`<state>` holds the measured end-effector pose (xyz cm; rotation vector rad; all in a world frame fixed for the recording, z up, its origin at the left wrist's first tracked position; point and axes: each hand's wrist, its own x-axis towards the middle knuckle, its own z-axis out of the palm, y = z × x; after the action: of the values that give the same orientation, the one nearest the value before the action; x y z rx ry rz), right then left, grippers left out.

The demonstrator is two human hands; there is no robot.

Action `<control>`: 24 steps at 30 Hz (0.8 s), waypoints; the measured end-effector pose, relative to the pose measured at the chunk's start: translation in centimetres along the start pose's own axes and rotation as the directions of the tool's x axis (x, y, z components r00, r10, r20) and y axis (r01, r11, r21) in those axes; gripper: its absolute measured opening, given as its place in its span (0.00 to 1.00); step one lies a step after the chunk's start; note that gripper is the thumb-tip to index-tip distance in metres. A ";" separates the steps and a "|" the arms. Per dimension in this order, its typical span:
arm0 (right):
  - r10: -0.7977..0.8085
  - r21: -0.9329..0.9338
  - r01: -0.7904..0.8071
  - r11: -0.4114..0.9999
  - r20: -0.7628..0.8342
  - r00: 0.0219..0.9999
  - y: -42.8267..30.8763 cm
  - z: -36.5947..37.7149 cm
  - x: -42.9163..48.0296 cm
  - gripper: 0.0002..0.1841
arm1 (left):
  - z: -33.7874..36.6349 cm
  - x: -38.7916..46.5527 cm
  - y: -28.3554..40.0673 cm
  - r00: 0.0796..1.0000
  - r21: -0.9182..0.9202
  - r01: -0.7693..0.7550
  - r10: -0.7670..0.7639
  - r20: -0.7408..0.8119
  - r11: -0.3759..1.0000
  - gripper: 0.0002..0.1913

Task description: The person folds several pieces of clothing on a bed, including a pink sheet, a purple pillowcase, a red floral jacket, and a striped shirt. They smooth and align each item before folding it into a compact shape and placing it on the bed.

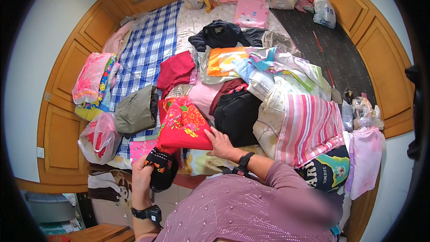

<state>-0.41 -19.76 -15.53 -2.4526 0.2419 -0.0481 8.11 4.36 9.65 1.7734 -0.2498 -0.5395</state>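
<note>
My left hand grips a black cloth with red and orange embroidery and a white dashed edge, close to the bed's near edge. Just above it lies a red cloth with printed flowers and yellow figures. My right hand rests with its fingers apart on the right corner of this red cloth. Whether the black piece is joined to the red cloth cannot be told. Beside the red cloth are a folded black garment, a dark red cloth and a folded olive garment.
Piled fabrics cover the bed's middle, with a pink striped cloth at the right. A tied plastic bag and a folded stack stand at the left. A thin red stick lies on the dark mat. Wooden panels border the bed.
</note>
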 end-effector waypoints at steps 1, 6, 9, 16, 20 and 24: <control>-0.074 0.004 0.076 0.997 -0.206 0.976 0.0 -1.0 -0.1 0.53 | 0.2 -0.4 0.7 1.000 0.004 -0.010 0.010 -0.024 1.000 0.18; -0.345 -0.034 0.371 0.928 -0.453 0.822 1.0 -8.7 1.9 0.21 | -1.9 -1.1 5.1 0.971 0.244 -0.237 0.227 0.070 0.940 0.14; -0.469 -0.155 0.465 0.872 -0.538 0.700 0.1 -17.2 4.1 0.16 | -4.8 -1.0 9.0 0.935 0.349 -0.340 0.352 0.029 0.873 0.11; -0.494 0.019 0.664 0.747 -0.653 0.575 -5.1 -34.7 1.1 0.19 | -6.5 -4.4 16.4 0.821 0.372 -0.503 0.566 -0.075 0.780 0.11; -0.472 -0.096 0.474 0.875 -0.381 0.795 -6.6 -36.6 0.3 0.11 | -5.4 -1.5 14.3 0.894 0.677 -0.313 0.447 -0.025 0.665 0.11; -0.589 -0.162 0.581 0.798 -0.414 0.694 -3.7 -38.5 -4.3 0.11 | -5.4 -1.0 10.9 0.868 0.737 -0.400 0.484 0.113 0.545 0.11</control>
<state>-7.74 -40.00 16.85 -2.4041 -0.3696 -0.9048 11.03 6.50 21.30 2.4045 -0.9392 0.0777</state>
